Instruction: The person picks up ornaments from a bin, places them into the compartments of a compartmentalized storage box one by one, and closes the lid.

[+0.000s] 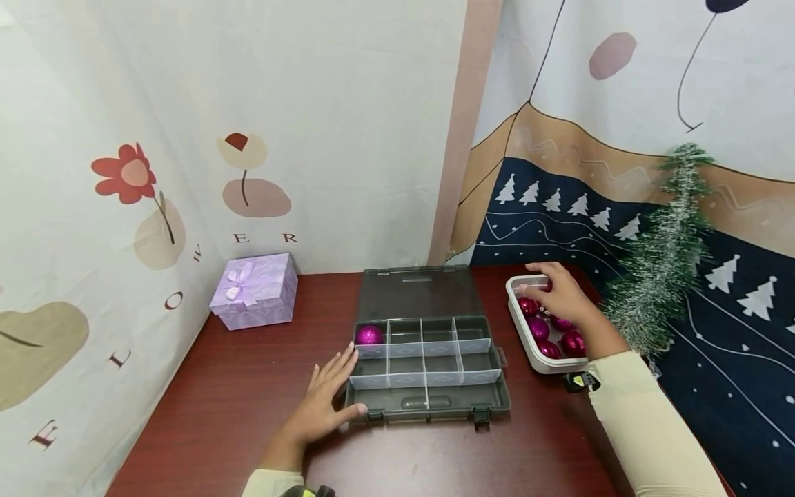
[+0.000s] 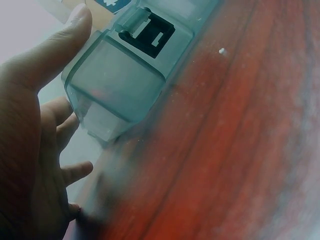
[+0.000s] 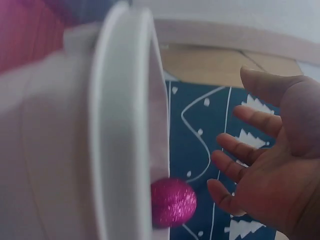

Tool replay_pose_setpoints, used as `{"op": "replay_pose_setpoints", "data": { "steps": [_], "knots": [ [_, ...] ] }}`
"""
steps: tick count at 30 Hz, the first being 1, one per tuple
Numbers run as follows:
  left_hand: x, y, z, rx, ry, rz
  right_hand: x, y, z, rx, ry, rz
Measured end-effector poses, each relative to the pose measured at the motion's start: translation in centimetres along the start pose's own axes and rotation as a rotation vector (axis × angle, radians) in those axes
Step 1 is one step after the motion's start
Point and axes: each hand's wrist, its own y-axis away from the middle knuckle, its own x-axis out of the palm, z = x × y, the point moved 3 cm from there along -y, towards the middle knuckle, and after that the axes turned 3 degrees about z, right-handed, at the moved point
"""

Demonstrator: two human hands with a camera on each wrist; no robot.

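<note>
My left hand (image 1: 324, 400) rests along the left edge of a dark see-through compartment box (image 1: 406, 398), thumb at its front corner, fingers spread. The box's lid (image 1: 419, 293) is folded back; a purple glitter ball (image 1: 369, 335) sits in its back-left compartment. Over a white tub (image 1: 522, 338) of shiny magenta and purple balls (image 1: 572, 343) hovers my right hand (image 1: 562, 295), fingers spread and loosely bent. In the right wrist view a glittery ball (image 3: 174, 202) shows past the tub's rim, apart from the fingers, and the palm is bare.
A lilac gift box (image 1: 257, 290) with a bow stands at the back left of the red-brown table (image 1: 248, 407). Behind the tub rises a frosted tinsel tree (image 1: 661, 276). Printed cloth (image 1: 348, 138) hangs behind the table. A black latch (image 1: 481, 416) juts from the compartment box's front.
</note>
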Motion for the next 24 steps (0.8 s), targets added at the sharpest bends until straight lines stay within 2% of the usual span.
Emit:
{"op": "replay_pose_setpoints", "data": {
  "steps": [11, 24],
  "knots": [
    [-0.2, 0.0, -0.2, 0.008, 0.01, -0.001, -2.0, -0.2, -2.3, 0.047, 0.034, -0.027],
    [-0.2, -0.1, -0.3, 0.013, 0.012, -0.004, -2.8, -0.2, -4.9, 0.097, 0.051, -0.061]
  ]
}}
